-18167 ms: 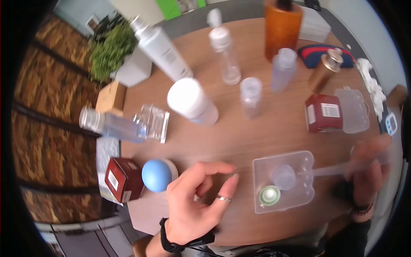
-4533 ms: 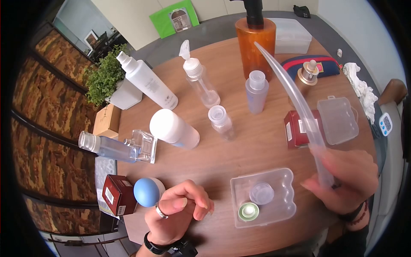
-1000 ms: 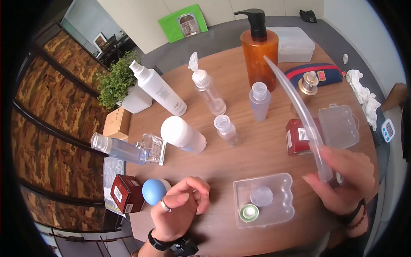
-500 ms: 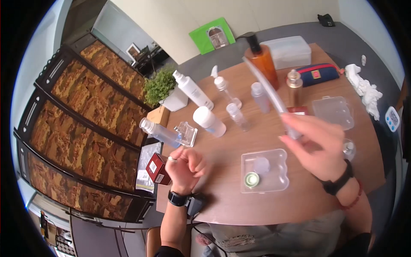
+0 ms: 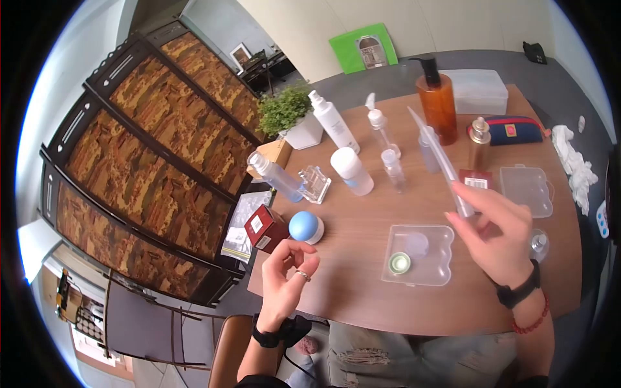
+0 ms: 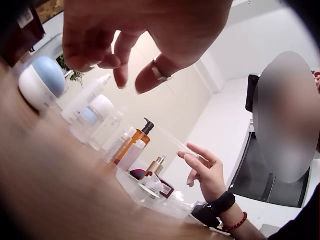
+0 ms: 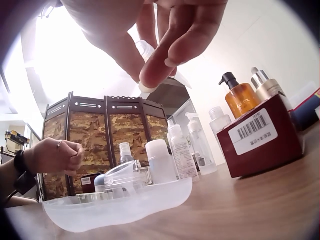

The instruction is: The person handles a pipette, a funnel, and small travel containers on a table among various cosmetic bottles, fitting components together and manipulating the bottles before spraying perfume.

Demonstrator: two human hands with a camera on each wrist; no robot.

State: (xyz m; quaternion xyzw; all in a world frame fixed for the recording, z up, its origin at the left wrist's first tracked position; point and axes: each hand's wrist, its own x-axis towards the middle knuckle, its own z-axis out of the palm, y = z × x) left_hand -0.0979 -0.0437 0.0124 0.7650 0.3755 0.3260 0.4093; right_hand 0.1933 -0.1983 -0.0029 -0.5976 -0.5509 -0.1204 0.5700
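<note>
My right hand (image 5: 498, 233) pinches a long, translucent, tapered plastic piece (image 5: 435, 152) between thumb and fingers. Its thin end points up and away, in front of a small bluish bottle. Just left of this hand a clear plastic tray (image 5: 424, 277) sits on the table, bearing a green-rimmed round cap (image 5: 400, 263) and a clear round cup (image 5: 418, 244). Raised over the table's near left part, my left hand (image 5: 284, 284) holds nothing, its fingers loosely bent. Nearest to it is a round jar with a blue lid (image 5: 304, 226). A clear glass bottle (image 5: 538, 246) stands beside the right hand.
A dark red box (image 5: 265, 227) stands at the left edge, another red box (image 7: 262, 135) beyond the right hand. Several bottles cross the middle, including a white-capped one (image 5: 351, 171) and an amber pump bottle (image 5: 437, 107). A clear lid (image 5: 527, 194) lies at right.
The head view has swung, so the table sits further right. The left hand's fingers have loosened from a tighter curl. The right hand keeps holding the tapered piece upward; earlier it was low at right.
</note>
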